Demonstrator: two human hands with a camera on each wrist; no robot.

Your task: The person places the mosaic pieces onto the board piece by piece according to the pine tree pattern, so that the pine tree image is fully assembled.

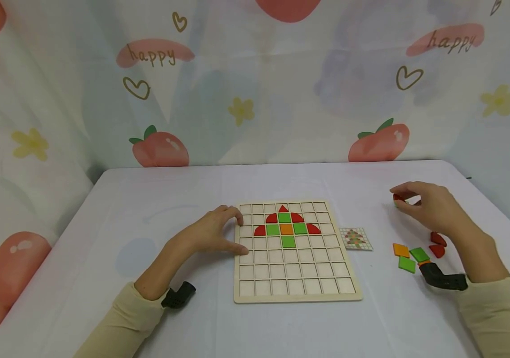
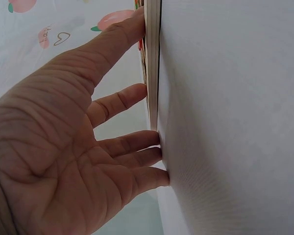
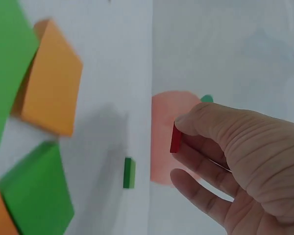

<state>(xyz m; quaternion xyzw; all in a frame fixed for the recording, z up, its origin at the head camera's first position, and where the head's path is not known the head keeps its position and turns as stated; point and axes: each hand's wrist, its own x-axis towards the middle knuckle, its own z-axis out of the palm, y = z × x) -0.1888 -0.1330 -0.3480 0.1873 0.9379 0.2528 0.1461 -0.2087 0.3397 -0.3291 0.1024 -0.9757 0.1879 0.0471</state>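
My left hand (image 1: 210,231) rests at the left edge of a wooden grid board (image 1: 299,287), its thumb and fingers spread. In the left wrist view the thumb and fingertips touch the board's side edge (image 2: 152,63). Red, green and one orange piece (image 1: 287,229) form a stepped pattern in the board's upper cells. My right hand (image 1: 431,206), to the right of the board, pinches a small red puzzle piece (image 3: 175,138) between thumb and fingers. The piece shows edge-on in the right wrist view, so its full outline is hidden. A green piece (image 3: 129,172) appears near that hand.
A small pattern card (image 1: 356,238) with a tree picture lies beside the board's right edge. Loose pieces lie farther right: an orange square (image 1: 400,249), green squares (image 1: 406,264) and red rounded pieces (image 1: 437,250). A printed curtain (image 1: 255,139) hangs behind the white table (image 1: 165,189).
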